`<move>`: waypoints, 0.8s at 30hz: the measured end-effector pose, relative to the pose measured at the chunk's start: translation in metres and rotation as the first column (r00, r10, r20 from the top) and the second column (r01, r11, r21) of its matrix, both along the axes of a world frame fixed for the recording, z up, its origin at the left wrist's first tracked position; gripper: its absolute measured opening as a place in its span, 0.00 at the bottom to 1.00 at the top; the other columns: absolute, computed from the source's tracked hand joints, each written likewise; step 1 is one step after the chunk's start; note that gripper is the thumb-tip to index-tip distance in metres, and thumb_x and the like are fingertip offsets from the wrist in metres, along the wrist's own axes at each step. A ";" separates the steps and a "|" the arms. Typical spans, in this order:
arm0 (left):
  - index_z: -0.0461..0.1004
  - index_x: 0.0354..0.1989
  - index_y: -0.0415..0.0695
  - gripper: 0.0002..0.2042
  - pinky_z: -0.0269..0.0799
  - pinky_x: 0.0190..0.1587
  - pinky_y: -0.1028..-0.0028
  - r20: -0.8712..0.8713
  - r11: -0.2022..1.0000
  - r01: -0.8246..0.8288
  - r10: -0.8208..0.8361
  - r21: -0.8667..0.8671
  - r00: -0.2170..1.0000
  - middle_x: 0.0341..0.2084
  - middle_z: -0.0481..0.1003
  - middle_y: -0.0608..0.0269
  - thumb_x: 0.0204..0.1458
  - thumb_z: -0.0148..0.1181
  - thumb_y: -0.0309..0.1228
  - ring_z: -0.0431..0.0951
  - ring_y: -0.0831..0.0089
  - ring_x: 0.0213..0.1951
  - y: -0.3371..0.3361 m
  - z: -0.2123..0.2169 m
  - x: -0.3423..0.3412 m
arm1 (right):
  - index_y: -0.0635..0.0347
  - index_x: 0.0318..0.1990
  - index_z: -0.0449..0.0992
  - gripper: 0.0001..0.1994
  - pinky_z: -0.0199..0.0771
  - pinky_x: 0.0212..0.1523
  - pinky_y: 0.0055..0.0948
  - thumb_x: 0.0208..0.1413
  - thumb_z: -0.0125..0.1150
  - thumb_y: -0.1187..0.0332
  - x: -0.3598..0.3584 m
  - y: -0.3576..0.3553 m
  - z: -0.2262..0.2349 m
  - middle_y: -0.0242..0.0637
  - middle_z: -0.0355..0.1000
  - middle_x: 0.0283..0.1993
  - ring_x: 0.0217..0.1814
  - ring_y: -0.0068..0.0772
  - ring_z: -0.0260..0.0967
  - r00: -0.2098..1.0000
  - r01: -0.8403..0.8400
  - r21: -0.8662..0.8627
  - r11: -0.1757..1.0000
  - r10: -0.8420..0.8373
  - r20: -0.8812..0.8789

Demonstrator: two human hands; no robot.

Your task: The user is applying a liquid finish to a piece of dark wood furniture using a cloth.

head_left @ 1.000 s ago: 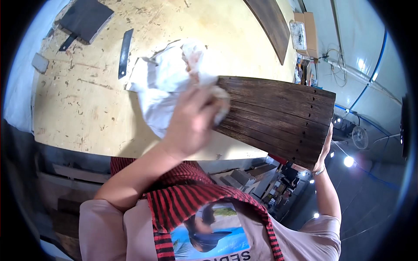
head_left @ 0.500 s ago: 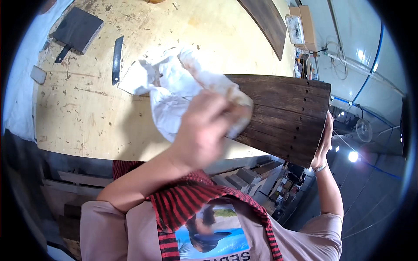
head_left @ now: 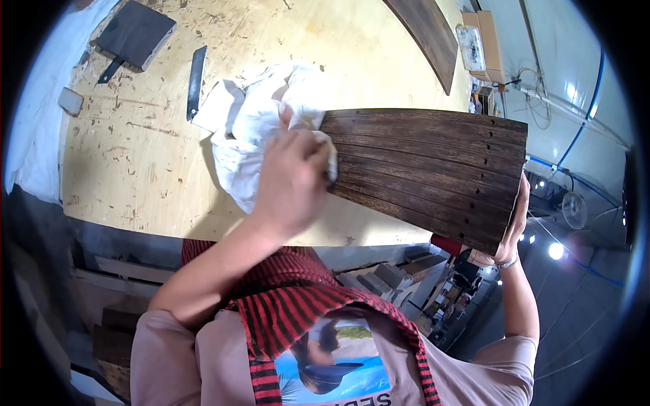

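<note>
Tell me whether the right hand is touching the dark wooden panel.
Touching. The head view shows the right hand gripping the far end of the dark wooden panel, fingers wrapped along its edge.

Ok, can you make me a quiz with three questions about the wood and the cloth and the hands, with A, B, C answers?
1. Where is the white cloth?
A. On the floor
B. On the pale workbench, at the near end of the dark board
C. Hanging on the wall

2. What colour is the board?
A. Dark brown
B. Bright yellow
C. Blue

3. What is the right hand doing?
A. Waving in the air
B. Holding a hammer
C. Gripping the far end of the board

Answers:
1 B, the cloth lies bunched on the bench where the left hand presses it on the board.
2 A, its grooved planks look dark brown.
3 C, its fingers wrap round the board's end edge.
</note>
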State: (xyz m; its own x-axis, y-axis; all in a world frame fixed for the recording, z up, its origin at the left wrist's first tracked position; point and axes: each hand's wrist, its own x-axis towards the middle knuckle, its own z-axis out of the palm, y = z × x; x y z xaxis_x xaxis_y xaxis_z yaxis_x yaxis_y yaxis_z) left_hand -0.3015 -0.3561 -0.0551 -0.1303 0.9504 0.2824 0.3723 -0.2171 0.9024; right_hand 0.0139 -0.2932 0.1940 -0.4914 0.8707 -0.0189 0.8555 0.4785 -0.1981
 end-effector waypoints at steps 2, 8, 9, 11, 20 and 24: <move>0.80 0.38 0.35 0.15 0.64 0.40 0.62 0.049 1.000 0.018 -0.018 -0.005 0.999 0.32 0.74 0.56 0.39 0.57 0.15 0.74 0.54 0.39 -0.004 0.003 -0.001 | 0.75 0.69 0.52 0.70 0.48 0.71 0.47 0.26 0.64 0.23 0.000 -0.001 0.002 0.57 0.55 0.67 0.71 0.52 0.51 0.999 -0.021 0.027 0.999 0.020 0.036; 0.79 0.40 0.35 0.17 0.63 0.37 0.64 0.096 1.000 -0.003 0.002 0.008 0.995 0.29 0.71 0.53 0.38 0.58 0.14 0.71 0.54 0.34 -0.008 0.000 0.002 | 0.75 0.69 0.52 0.71 0.48 0.71 0.48 0.25 0.65 0.23 -0.010 0.004 -0.003 0.57 0.55 0.67 0.71 0.52 0.52 1.000 -0.014 0.016 1.000 0.014 0.019; 0.78 0.43 0.34 0.19 0.65 0.38 0.62 0.143 0.999 0.050 -0.052 0.016 0.988 0.29 0.70 0.52 0.38 0.58 0.14 0.71 0.54 0.34 -0.016 0.020 -0.005 | 0.75 0.69 0.52 0.70 0.48 0.71 0.48 0.25 0.65 0.23 -0.011 0.000 -0.001 0.57 0.55 0.67 0.71 0.52 0.52 1.000 -0.007 0.017 1.000 0.007 0.030; 0.77 0.44 0.33 0.20 0.67 0.38 0.63 0.148 1.000 0.003 -0.006 0.017 0.989 0.29 0.69 0.53 0.38 0.58 0.15 0.71 0.55 0.34 -0.030 -0.012 0.002 | 0.75 0.69 0.52 0.70 0.48 0.71 0.48 0.25 0.66 0.23 -0.010 -0.007 0.002 0.57 0.55 0.67 0.71 0.52 0.52 0.999 0.003 0.012 1.000 -0.004 0.041; 0.76 0.51 0.34 0.22 0.69 0.35 0.65 -0.050 0.999 -0.025 0.027 0.029 0.998 0.32 0.69 0.52 0.42 0.56 0.16 0.71 0.59 0.33 -0.052 -0.024 0.007 | 0.74 0.69 0.52 0.70 0.46 0.72 0.47 0.25 0.67 0.24 -0.007 0.000 -0.001 0.54 0.55 0.69 0.72 0.50 0.51 1.000 0.011 0.006 1.000 -0.011 0.003; 0.72 0.57 0.35 0.26 0.68 0.48 0.58 0.348 0.991 0.131 -0.120 -0.007 0.930 0.38 0.72 0.52 0.44 0.60 0.22 0.72 0.54 0.41 -0.039 -0.007 0.002 | 0.73 0.69 0.52 0.69 0.47 0.72 0.46 0.24 0.68 0.27 -0.005 -0.002 0.001 0.55 0.54 0.69 0.72 0.50 0.51 0.999 -0.012 0.040 0.999 0.010 0.044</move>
State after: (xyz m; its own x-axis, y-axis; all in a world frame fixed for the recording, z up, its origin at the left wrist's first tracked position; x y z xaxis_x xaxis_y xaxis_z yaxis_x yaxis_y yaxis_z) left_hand -0.2998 -0.3948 -0.0623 -0.0943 0.9726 0.2125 0.0071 -0.2128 0.9771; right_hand 0.0090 -0.2949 0.1950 -0.5005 0.8657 -0.0060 0.8575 0.4948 -0.1410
